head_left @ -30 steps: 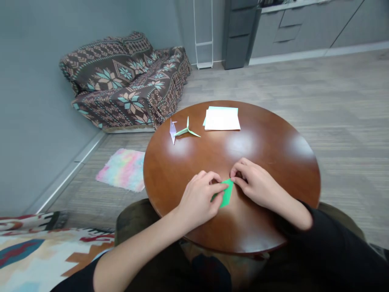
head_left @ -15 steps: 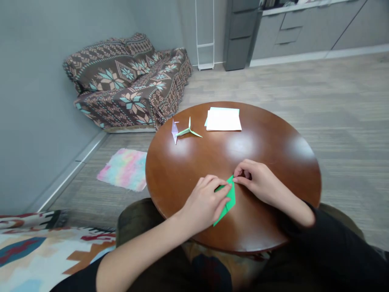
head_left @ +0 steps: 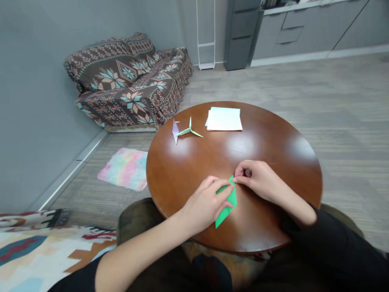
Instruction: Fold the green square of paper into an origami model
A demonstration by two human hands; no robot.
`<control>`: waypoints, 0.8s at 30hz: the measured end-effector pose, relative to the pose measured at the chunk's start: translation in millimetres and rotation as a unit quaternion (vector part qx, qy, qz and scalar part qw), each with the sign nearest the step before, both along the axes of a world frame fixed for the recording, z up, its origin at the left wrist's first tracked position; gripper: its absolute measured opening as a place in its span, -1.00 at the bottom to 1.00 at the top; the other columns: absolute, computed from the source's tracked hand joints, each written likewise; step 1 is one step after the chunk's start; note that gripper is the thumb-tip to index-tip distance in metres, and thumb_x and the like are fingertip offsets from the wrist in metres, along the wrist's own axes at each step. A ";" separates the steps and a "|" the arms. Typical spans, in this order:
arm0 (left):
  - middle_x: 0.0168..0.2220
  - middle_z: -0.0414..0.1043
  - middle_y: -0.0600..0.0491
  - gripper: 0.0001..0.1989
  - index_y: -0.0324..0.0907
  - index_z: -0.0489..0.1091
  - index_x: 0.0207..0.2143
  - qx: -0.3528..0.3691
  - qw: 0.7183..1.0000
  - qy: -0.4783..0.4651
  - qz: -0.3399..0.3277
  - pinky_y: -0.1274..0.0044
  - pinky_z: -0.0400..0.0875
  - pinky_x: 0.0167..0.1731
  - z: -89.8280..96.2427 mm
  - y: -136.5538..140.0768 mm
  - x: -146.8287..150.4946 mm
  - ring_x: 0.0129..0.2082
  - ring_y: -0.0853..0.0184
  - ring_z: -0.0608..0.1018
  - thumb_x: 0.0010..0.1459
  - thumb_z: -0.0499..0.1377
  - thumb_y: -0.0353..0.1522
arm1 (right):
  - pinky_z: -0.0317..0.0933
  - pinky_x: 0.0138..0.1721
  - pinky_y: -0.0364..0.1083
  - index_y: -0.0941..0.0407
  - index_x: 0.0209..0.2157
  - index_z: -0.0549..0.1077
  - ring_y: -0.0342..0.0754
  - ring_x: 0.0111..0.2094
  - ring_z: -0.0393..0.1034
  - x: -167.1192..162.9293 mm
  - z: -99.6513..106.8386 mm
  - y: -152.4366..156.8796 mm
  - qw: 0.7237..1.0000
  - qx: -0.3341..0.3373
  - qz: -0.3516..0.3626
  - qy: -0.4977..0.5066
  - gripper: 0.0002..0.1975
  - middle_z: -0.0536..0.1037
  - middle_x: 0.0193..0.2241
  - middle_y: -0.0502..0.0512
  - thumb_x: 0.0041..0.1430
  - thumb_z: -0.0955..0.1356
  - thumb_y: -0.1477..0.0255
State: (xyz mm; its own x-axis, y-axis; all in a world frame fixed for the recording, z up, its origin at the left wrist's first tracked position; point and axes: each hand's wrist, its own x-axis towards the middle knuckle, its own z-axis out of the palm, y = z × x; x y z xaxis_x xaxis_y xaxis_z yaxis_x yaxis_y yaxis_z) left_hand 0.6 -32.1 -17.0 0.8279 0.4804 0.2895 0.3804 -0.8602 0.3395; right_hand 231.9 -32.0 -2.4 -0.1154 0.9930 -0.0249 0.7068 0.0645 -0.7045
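A folded piece of green paper (head_left: pixel 231 198), long and pointed at its lower end, lies slanted on the round table in front of me. My left hand (head_left: pixel 212 198) rests over its left side, fingers spread and fingertips touching the paper, hiding part of it. At the paper's top corner, my right hand (head_left: pixel 253 176) is closed, thumb and forefinger pinching the tip. The folds under the left fingers are hidden.
On the brown table (head_left: pixel 273 142), a purple folded paper figure (head_left: pixel 175 132) stands beside a pale green three-pointed one (head_left: pixel 190 129) at the back left. A stack of paper sheets (head_left: pixel 225 120) lies at the back. A patterned sofa (head_left: pixel 130 85) and a fluffy mat (head_left: pixel 124 168) are beyond.
The left fingertips have shifted slightly right along the green paper, and its lower tip has moved a little. My right hand keeps its pinch at the top corner.
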 end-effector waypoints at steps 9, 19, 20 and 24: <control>0.08 0.49 -0.16 -0.64 -0.27 0.46 0.10 0.000 1.000 -0.019 -0.005 0.31 0.53 0.05 0.9 2.2 -0.2 0.01 0.15 0.43 0.37 0.16 -0.25 | 0.13 -0.38 -0.10 0.11 -0.45 0.55 -0.04 -0.45 0.40 -0.3 0.0 2.8 1.000 -0.015 -0.009 -0.020 -0.90 0.57 -0.51 0.02 0.13 0.47 0.43; 0.04 0.54 -0.14 -0.69 -0.22 0.55 -0.01 0.007 0.998 -0.055 -0.011 0.32 0.57 -0.03 -0.9 4.6 -0.3 -0.03 0.17 0.47 0.37 0.16 -0.23 | 0.14 -0.41 -0.11 0.08 -0.47 0.57 -0.06 -0.48 0.41 0.0 3.1 6.0 0.999 -0.038 -0.008 -0.031 -0.91 0.59 -0.53 0.00 0.11 0.46 0.41; 0.04 0.54 -0.14 -0.70 -0.22 0.56 -0.02 0.005 0.998 -0.056 -0.011 0.32 0.57 -0.03 -0.9 4.9 -0.1 -0.03 0.17 0.48 0.37 0.17 -0.23 | 0.14 -0.41 -0.11 0.08 -0.47 0.57 -0.06 -0.48 0.41 0.2 3.2 6.5 0.999 -0.039 -0.009 -0.031 -0.90 0.59 -0.53 0.00 0.11 0.46 0.40; 0.02 0.54 -0.15 -0.70 -0.24 0.57 -0.04 0.000 0.997 -0.073 -0.015 0.35 0.56 -0.03 -0.8 6.1 -0.1 -0.04 0.18 0.48 0.34 0.20 -0.23 | 0.16 -0.40 -0.10 0.07 -0.47 0.59 -0.04 -0.45 0.45 1.5 0.9 11.2 0.999 -0.037 -0.016 -0.031 -0.90 0.62 -0.49 0.01 0.10 0.48 0.38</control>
State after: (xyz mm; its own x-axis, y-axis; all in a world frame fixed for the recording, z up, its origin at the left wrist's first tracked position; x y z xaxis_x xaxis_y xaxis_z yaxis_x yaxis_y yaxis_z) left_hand 0.5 -26.1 -17.8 0.7913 0.4553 0.4081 0.3002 -0.8708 0.3894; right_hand 233.4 -20.8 -1.5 -0.0800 0.9913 -0.1045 0.7507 -0.0090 -0.6606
